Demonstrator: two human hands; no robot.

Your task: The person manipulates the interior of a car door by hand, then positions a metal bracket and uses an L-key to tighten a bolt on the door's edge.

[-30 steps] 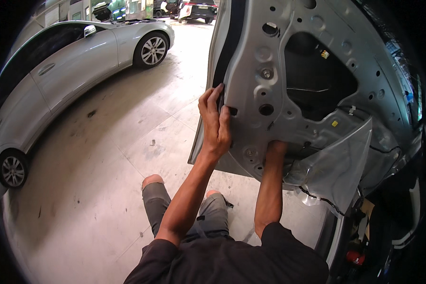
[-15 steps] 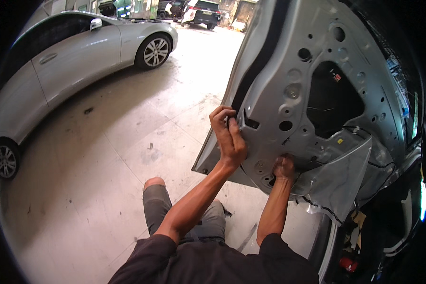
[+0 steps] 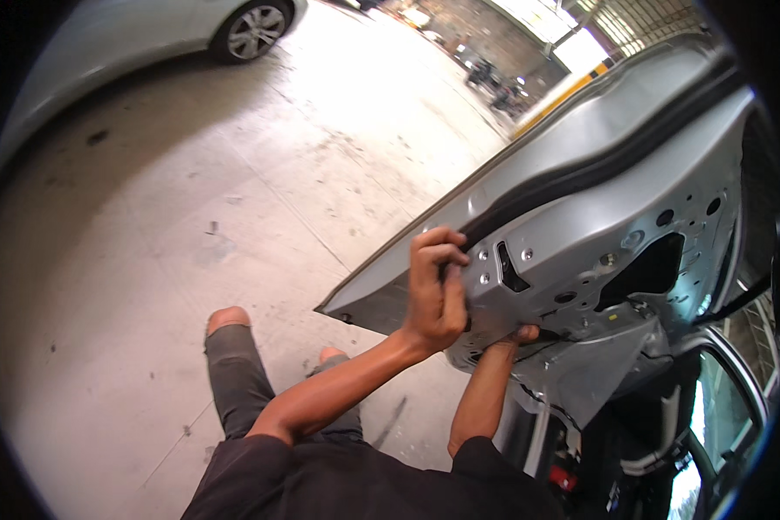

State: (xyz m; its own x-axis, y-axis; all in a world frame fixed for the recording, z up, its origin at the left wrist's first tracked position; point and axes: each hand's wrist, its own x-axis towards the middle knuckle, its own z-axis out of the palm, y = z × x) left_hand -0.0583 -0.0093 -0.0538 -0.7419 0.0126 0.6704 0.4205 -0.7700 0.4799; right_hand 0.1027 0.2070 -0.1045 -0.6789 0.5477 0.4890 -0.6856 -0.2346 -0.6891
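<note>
We seem to be steadying and feeling along the open car door (image 3: 563, 230) in front of us, left hand (image 3: 438, 295) curled at its edge, right hand (image 3: 518, 335) low inside, whether pinching we can't tell, so next calls for gentle fingers.

A head-worn fisheye camera peers down and forward over the wearer's forearms (image 3: 347, 381), close to the inner side of a silver car door (image 3: 563, 251) at right, its wide lens taking in pale floor (image 3: 191, 217) stretching away at left.
</note>
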